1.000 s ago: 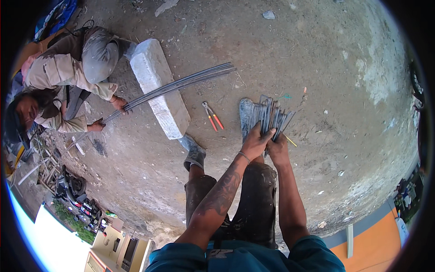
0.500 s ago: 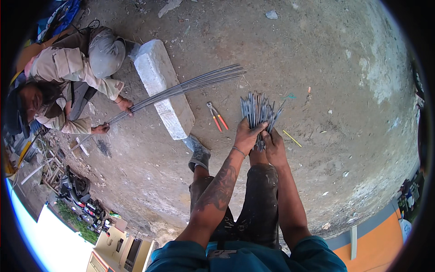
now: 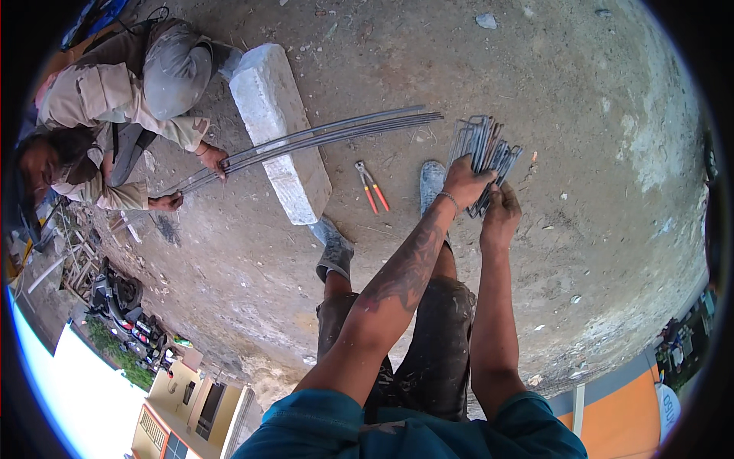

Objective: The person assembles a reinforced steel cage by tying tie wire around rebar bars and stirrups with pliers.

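Gripping a bundle of bent grey steel wire stirrups, our left hand is closed around its lower left part, while our right hand curls shut on the bundle's lower end just beside it. We hold the bundle above the bare concrete ground, tilted slightly, its upper ends fanning out away from us. Below the left hand we see our 2 grey rubber boots standing on the ground. A pair of pliers with orange handles lies on the ground left of the bundle, near a long white concrete block. Several long thin steel rods rest across that block, and a crouching co-worker in a grey cap has 1 hand on them.
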`<action>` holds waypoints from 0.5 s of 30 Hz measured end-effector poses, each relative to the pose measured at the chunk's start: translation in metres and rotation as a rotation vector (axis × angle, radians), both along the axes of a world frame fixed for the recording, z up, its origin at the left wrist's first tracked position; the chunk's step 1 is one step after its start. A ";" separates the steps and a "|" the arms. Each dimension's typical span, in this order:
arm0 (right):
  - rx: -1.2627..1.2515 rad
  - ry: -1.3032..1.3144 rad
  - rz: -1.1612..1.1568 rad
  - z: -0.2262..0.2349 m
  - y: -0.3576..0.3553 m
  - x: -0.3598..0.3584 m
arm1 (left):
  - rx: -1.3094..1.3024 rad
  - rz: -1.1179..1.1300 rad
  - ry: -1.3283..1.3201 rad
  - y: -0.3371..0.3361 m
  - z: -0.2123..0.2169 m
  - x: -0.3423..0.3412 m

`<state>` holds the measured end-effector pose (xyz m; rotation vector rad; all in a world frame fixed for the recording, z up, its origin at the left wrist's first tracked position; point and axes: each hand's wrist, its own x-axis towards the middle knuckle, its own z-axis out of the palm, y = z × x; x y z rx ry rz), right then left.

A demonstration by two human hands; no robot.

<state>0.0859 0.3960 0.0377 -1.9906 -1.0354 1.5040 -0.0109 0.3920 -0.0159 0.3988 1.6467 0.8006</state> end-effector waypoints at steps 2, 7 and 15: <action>-0.007 -0.002 0.010 0.000 0.003 0.003 | -0.022 -0.010 -0.024 0.006 -0.001 0.004; -0.006 -0.037 -0.053 -0.008 0.006 0.026 | 0.042 -0.064 0.037 0.018 0.013 0.018; 0.010 0.033 -0.097 -0.019 0.023 0.011 | -0.031 -0.091 0.101 0.030 -0.027 0.023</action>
